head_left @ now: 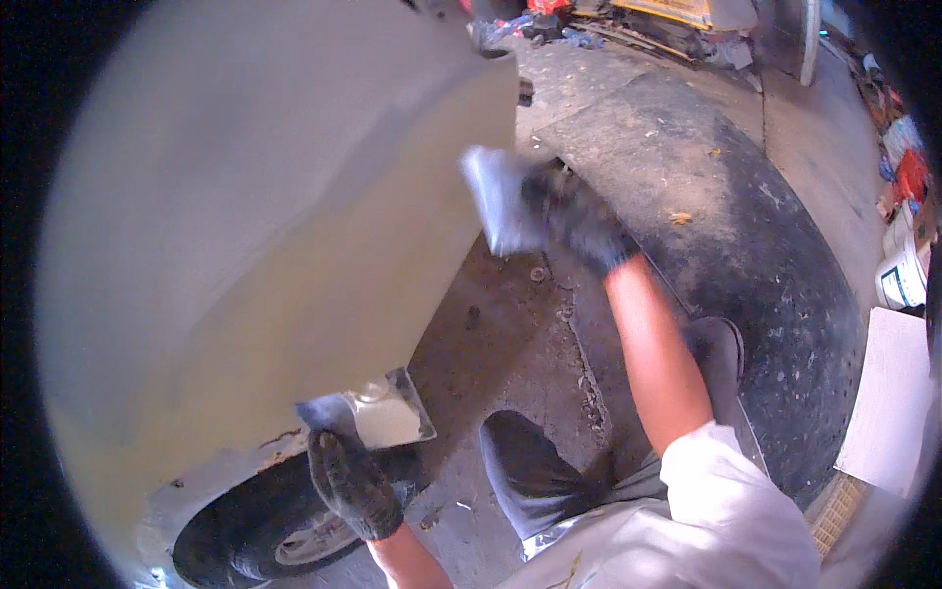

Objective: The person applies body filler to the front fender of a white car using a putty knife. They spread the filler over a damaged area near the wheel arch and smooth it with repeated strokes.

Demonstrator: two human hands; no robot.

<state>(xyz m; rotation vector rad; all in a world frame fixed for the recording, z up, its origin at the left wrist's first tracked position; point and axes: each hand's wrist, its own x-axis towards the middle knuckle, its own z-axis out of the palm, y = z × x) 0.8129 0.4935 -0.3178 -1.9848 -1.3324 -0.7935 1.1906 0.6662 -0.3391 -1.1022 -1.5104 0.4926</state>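
Note:
A large grey panel point(235, 147) with a broad yellowish smear fills the left side, above a tyre point(226, 525). My right hand point(579, 218), in a dark glove, grips a pale, flat, blade-like piece point(498, 201) beside the panel's right edge. Motion blurs this piece, so its exact kind is unclear. Lower down, my left hand point(353, 486), also in a dark glove, is closed on a flat plate point(424, 417) that carries cream-coloured paste point(385, 416). A blue-grey patch at the plate's left end lies just above my left fingertips. The plate is close to the panel's lower edge.
A dark mat point(775, 255) with dusty patches covers the floor on the right. Beyond it are a white bucket point(901, 280), a pale board point(886, 398) and a yellowish crate point(837, 510). Assorted clutter point(549, 27) lies at the back. My bent knees are below.

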